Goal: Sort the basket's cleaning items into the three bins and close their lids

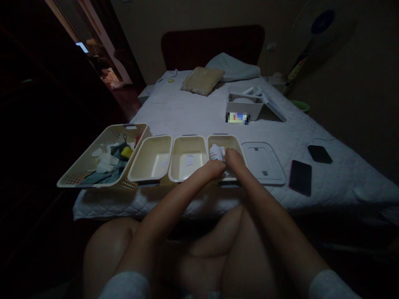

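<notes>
Showing inside the rightmost cream bin (233, 142), the white bottle (215, 152) has my left hand (216, 167) at its lower end and my right hand (233, 158) beside it; from here I cannot tell whether either grips. Rightward lies a grey lid (264, 162).

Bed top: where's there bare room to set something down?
Widest patch: the quilted bedspread between the tan cushion and the three cream bins, left of the white storage box. Smaller patch: between that box, the gray lid and the black phone. Crowded: the right bin, with left hand, right hand and white bottle; also the perforated basket.
</notes>
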`<state>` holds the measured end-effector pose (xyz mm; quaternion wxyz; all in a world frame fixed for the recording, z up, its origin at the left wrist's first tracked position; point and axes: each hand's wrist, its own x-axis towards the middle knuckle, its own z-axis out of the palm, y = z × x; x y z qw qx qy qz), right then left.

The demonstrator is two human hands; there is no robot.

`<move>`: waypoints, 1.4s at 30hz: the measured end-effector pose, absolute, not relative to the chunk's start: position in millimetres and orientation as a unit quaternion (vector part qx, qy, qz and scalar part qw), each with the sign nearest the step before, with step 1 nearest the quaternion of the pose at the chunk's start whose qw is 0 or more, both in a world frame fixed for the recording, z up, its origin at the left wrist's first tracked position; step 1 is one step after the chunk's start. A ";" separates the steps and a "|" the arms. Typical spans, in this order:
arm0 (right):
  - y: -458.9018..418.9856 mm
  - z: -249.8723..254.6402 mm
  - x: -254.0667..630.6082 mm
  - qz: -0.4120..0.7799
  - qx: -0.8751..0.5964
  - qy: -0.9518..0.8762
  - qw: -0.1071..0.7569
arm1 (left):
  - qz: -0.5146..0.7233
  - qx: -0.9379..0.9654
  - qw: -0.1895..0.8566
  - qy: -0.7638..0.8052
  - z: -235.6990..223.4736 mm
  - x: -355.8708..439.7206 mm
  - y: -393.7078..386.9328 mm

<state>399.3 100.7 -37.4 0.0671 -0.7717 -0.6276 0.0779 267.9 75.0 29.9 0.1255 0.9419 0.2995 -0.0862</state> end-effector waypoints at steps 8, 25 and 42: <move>92.8 -29.9 397.8 0.026 -0.764 -0.640 0.080 | -0.117 0.936 0.168 0.287 36.2 260.7 83.8; 71.7 10.0 336.0 -0.039 -0.677 -0.734 0.041 | 0.144 0.897 -0.044 0.415 3.4 186.4 99.6; 83.5 33.3 109.4 -0.026 -0.546 -0.834 0.075 | 0.117 0.756 -0.101 0.636 27.5 -71.5 67.8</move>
